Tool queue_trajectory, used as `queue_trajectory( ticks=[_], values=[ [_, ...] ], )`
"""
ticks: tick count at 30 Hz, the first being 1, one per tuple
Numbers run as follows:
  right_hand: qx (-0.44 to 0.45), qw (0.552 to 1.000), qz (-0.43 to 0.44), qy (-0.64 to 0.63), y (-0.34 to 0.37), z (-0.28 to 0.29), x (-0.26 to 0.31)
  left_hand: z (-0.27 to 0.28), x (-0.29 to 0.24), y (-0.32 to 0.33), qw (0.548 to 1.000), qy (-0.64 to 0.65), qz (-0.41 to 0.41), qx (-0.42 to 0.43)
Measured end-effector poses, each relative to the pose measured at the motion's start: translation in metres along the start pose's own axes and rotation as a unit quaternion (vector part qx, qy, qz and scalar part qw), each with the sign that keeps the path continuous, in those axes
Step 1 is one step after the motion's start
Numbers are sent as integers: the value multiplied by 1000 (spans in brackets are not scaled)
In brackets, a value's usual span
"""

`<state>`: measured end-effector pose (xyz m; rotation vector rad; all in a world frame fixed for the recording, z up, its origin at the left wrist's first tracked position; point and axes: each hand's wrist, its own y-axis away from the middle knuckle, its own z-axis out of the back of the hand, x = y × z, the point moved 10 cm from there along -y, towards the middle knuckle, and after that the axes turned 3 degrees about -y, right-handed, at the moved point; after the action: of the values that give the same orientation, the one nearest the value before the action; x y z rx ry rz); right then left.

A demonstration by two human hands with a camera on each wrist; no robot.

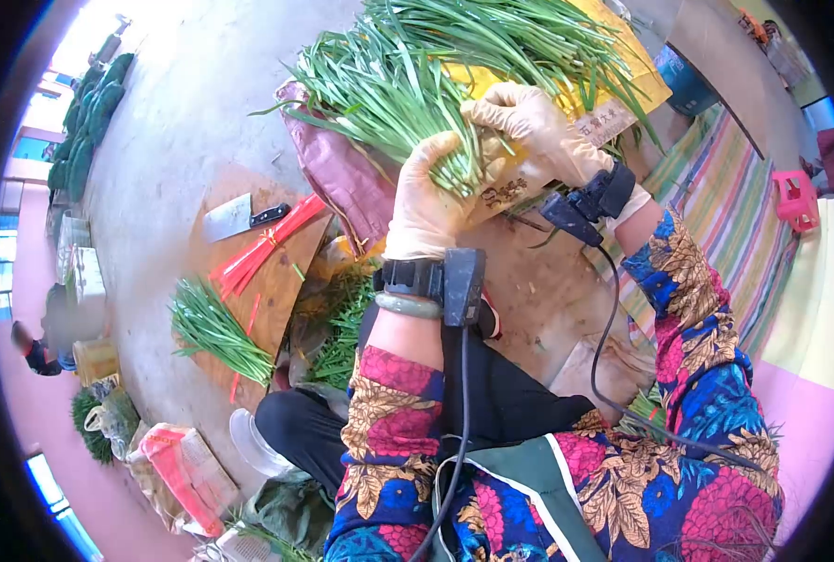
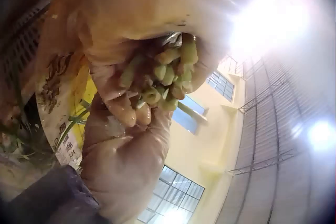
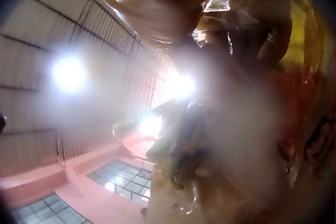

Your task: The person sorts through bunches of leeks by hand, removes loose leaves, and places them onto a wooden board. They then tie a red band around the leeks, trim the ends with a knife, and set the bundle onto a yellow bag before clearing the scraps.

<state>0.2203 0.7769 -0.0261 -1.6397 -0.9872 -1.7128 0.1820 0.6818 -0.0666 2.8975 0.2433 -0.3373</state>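
In the head view my gloved left hand point(image 1: 426, 201) grips a bunch of garlic chives point(image 1: 407, 112) near its cut ends, the leaves pointing up and away. The pale stem ends point(image 2: 165, 74) poke out of the grasp in the left wrist view. Right beside them is my gloved right hand point(image 1: 538, 126), its fingers curled at the bunch's lower right side. Fingertips of the right hand point(image 2: 123, 155) meet the stem ends from below in the left wrist view. The right wrist view is hazy with glare. Behind the bunch, a larger heap of chives point(image 1: 529, 37) lies on a yellow sack point(image 1: 642, 70).
At left a wooden board point(image 1: 281, 309) bears a cleaver point(image 1: 229, 220), red ties point(image 1: 267, 248) and a bundle of chives point(image 1: 218, 328). A purple cloth point(image 1: 342, 178) lies beside the sack. To the right are a striped mat point(image 1: 716, 215) and a pink stool point(image 1: 796, 199). Cables run from both wrists.
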Motion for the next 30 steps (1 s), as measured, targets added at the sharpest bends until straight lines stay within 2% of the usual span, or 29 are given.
queue_trajectory(
  ticks=[1, 2, 3, 7, 10, 11, 14, 15, 18, 19, 22, 23, 25, 26, 27, 30],
  values=[
    [-5, 1000, 5, -8, 2, 3, 1, 10, -2, 0, 999, -17, -7, -43],
    [-10, 1000, 12, -15, 3, 7, 4, 10, -2, 0, 999, -20, -12, -48],
    [-18, 995, 64, 68, 5, 12, 20, 9, -2, -1, 998, -24, -18, -54],
    [6, 999, 5, 37, 17, 12, 24, 14, -5, 1, 995, -49, -25, -87],
    [78, 983, -27, 162, 27, -2, 26, 12, -3, -1, 995, -60, -41, -71],
    [113, 975, -25, 189, 29, -12, 23, 16, 1, -4, 995, -26, -33, -86],
    [128, 975, -22, 178, 31, -29, 9, 17, 5, -7, 997, 5, -6, -82],
    [125, 973, -54, 187, 30, -27, 4, 17, 3, -7, 997, 4, -18, -75],
    [151, 978, -92, 114, 28, -23, -11, -5, 7, -6, 998, -55, 34, 8],
    [123, 988, -64, 73, 36, -24, 1, -8, 6, -7, 999, -1, 35, 16],
    [143, 983, -88, 78, 40, -13, -2, -6, 20, -3, 998, 11, 57, -32],
    [134, 986, -72, 71, 44, -13, 3, 1, 18, -4, 997, 12, 46, -62],
    [177, 980, 13, 90, 45, -15, 11, 12, 15, -6, 995, -9, 26, -95],
    [182, 979, 19, 91, 46, -14, 9, 18, 13, -7, 993, -20, 16, -112],
    [187, 978, 25, 92, 48, -14, 9, 11, 15, -7, 996, 7, 28, -84],
    [171, 983, 20, 57, 48, -7, 8, 11, 11, -2, 993, 32, 26, -113]
  ],
)
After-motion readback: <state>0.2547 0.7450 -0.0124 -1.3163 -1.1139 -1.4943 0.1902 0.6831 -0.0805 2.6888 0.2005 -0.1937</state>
